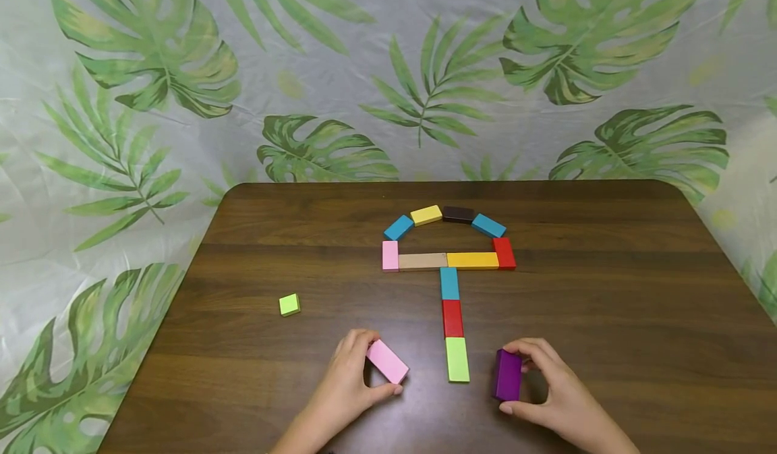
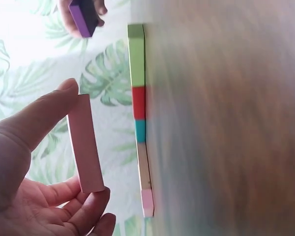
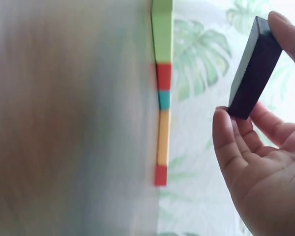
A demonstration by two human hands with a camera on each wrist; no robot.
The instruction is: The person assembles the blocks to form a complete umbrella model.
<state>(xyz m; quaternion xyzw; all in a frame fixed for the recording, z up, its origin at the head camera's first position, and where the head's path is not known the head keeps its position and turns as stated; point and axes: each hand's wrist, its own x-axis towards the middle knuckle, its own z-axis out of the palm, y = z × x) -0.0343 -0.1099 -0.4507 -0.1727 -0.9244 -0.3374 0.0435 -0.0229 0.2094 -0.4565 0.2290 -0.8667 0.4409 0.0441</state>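
Observation:
Between thumb and fingertips, my left hand (image 1: pixel 352 380) pinches a pink block (image 1: pixel 388 361); the left wrist view shows this pink block (image 2: pixel 85 145) held above the tabletop. My right hand (image 1: pixel 555 390) pinches a purple block (image 1: pixel 507 375) by its two ends, and it looks nearly black in the right wrist view. Between the hands runs a column of blocks laid end to end: a light green block (image 1: pixel 458 359) nearest me, a red block (image 1: pixel 452 318), then a blue block (image 1: pixel 449 283). Both held blocks are apart from that column.
Beyond the column, a tan block (image 1: pixel 422 262) and an orange block (image 1: pixel 472 260) form a crossbar. An arch of several blocks, including a yellow block (image 1: pixel 426 215) and a dark block (image 1: pixel 458 214), curves behind it. A small lime cube (image 1: pixel 289 304) lies alone at left on the wooden table (image 1: pixel 243 373).

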